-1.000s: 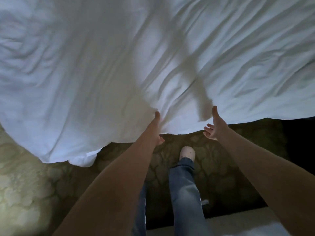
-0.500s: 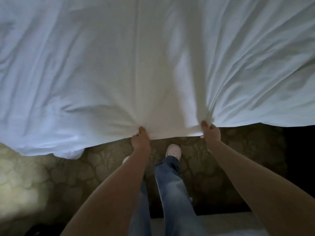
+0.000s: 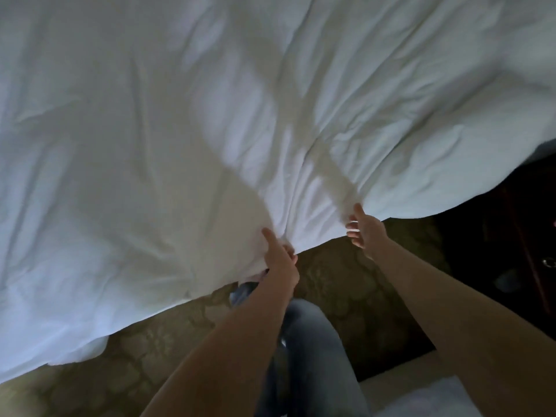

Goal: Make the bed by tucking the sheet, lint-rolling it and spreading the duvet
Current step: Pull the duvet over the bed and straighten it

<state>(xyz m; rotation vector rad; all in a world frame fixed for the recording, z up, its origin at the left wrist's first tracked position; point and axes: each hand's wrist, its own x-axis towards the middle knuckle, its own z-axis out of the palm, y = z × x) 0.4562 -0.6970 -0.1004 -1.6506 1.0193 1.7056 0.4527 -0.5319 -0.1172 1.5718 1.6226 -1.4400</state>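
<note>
A big white duvet (image 3: 210, 130) billows across most of the view, creased and lifted off the floor, its near edge running from lower left up to the right. My left hand (image 3: 281, 260) grips that edge, thumb on top and fingers curled under the cloth. My right hand (image 3: 362, 228) pinches the same edge a short way to the right, thumb pressed on the fabric and fingers beneath it. The bed and the sheet are hidden behind the duvet.
Under the duvet's edge lies a patterned brown-green carpet (image 3: 331, 284). My jeans-clad legs (image 3: 310, 356) stand on it. Dark wooden furniture with a metal knob (image 3: 549, 261) stands at the right. A pale surface (image 3: 421, 392) shows at the bottom right.
Both hands have swung the duvet's edge up and to the right; the view has tilted. The cloth billows higher on the right than half a second ago.
</note>
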